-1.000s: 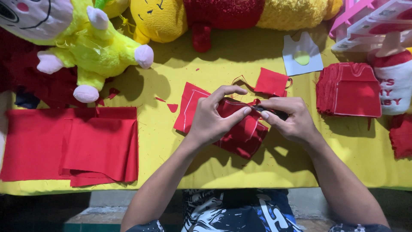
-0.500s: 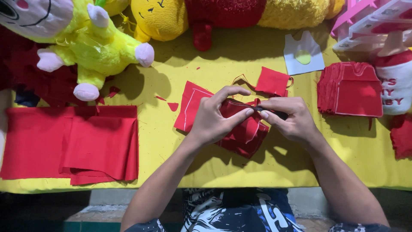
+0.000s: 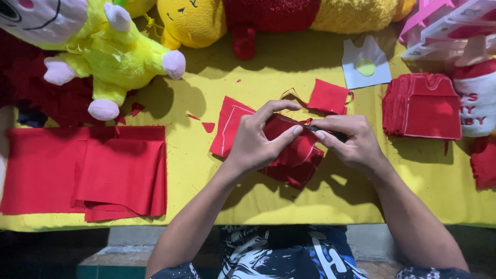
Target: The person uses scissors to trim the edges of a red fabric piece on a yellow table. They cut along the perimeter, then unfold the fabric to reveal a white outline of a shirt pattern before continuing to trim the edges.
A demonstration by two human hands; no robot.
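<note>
Red felt pieces [image 3: 294,155] sat pinched between the left hand [image 3: 258,142] and right hand [image 3: 349,139]. Both hands gripped them tightly above a yellow tablecloth [image 3: 206,175].

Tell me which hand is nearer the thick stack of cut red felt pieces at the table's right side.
Right. The right hand sits just left of the stack of cut red felt pieces, apart from it. The left hand is farther left, beyond the red fabric piece both hands grip.
</note>
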